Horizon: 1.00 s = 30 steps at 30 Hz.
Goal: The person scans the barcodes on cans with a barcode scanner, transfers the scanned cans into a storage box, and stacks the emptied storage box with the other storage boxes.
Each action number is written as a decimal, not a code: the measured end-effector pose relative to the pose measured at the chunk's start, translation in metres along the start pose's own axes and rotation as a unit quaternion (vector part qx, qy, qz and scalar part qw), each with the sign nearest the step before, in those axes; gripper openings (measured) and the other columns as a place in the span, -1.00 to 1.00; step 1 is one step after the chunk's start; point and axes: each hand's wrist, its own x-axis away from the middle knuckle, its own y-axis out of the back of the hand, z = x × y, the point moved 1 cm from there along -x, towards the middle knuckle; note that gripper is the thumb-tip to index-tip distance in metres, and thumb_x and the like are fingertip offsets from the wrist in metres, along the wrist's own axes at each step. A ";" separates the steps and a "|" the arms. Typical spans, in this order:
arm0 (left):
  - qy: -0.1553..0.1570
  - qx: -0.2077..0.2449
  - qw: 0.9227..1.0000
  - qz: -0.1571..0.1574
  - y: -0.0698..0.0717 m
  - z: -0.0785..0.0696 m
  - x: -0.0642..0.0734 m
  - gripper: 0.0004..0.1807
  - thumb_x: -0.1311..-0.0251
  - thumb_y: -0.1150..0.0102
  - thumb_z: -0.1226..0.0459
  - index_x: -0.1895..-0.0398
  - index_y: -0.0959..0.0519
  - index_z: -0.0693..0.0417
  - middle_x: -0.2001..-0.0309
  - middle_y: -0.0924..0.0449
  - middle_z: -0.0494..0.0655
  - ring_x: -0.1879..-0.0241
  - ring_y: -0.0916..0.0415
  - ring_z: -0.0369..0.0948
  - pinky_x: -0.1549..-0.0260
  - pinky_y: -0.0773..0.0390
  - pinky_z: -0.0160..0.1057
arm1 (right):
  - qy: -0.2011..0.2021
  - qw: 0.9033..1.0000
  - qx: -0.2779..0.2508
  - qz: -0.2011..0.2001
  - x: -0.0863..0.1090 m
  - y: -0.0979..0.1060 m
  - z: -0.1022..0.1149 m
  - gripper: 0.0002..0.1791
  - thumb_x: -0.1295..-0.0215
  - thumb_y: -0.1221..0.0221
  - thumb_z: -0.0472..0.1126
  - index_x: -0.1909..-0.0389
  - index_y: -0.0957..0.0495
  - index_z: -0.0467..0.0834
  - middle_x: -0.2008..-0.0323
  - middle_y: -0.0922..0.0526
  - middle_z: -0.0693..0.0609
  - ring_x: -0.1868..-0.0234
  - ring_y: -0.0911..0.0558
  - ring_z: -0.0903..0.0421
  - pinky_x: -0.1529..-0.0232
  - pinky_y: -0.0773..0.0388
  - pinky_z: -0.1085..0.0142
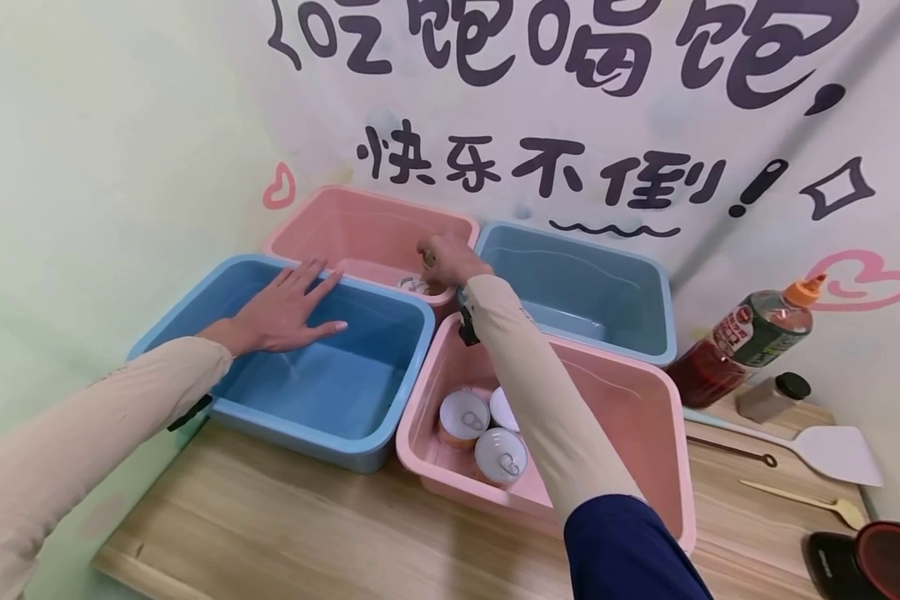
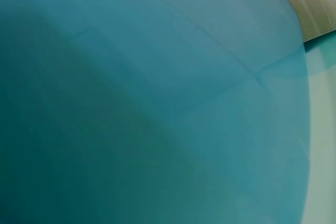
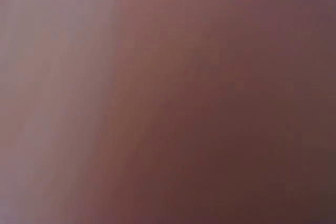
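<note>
My left hand (image 1: pixel 288 308) is spread flat over the back rim of the front blue bin (image 1: pixel 311 429), with straight fingers and the thumb hanging inside it. The right hand (image 1: pixel 450 260) reaches into the front right corner of the back pink bin (image 1: pixel 371 200), its fingers bent. Right beside and below those fingers a silver can top (image 1: pixel 414 285) shows; I cannot tell whether the fingers grip anything. Beneath the right forearm, the front pink bin (image 1: pixel 412 450) contains several cans, among them a pull-tab can (image 1: pixel 501 457) and another can (image 1: pixel 465 417). The right wrist view is blurred pink.
A second blue bin (image 1: pixel 671 325) stands at the back right. Beyond it are a red sauce bottle (image 1: pixel 746 342) and a black-capped jar (image 1: pixel 772 398). A white spatula (image 1: pixel 840 450), a wooden spoon (image 1: pixel 810 500) and a black-and-red device (image 1: pixel 888 558) lie at the table's right side.
</note>
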 end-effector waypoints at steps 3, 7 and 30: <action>-0.001 0.000 1.000 0.002 0.000 -0.001 0.000 0.00 -0.28 -0.07 -0.22 -0.60 0.04 0.08 -0.61 0.19 0.25 -0.58 0.24 0.24 -0.52 0.20 0.26 | -0.004 1.000 -0.001 0.002 -0.001 -0.001 -0.001 -0.54 -0.20 -0.33 -0.34 -0.15 -0.59 -0.10 -0.09 -0.63 -0.08 0.04 -0.57 0.03 -0.01 -0.65 0.21; 0.000 -0.001 1.000 0.003 0.000 -0.002 -0.001 0.00 -0.29 -0.07 -0.21 -0.60 0.05 0.08 -0.61 0.19 0.26 -0.58 0.23 0.25 -0.52 0.20 0.26 | -0.007 1.000 0.004 0.004 0.000 0.000 -0.001 -0.57 -0.19 -0.35 -0.32 -0.11 -0.60 -0.10 -0.04 -0.64 -0.06 0.06 -0.56 0.03 -0.03 -0.64 0.19; -0.003 0.000 1.000 -0.003 0.000 0.002 0.001 -0.01 -0.29 -0.08 -0.20 -0.60 0.05 0.09 -0.61 0.19 0.25 -0.58 0.21 0.24 -0.53 0.23 0.24 | -0.028 0.999 0.024 0.009 -0.003 -0.005 0.005 -0.71 -0.21 -0.33 -0.31 0.04 -0.64 -0.09 0.14 -0.64 -0.01 0.18 -0.58 0.04 0.18 -0.63 0.26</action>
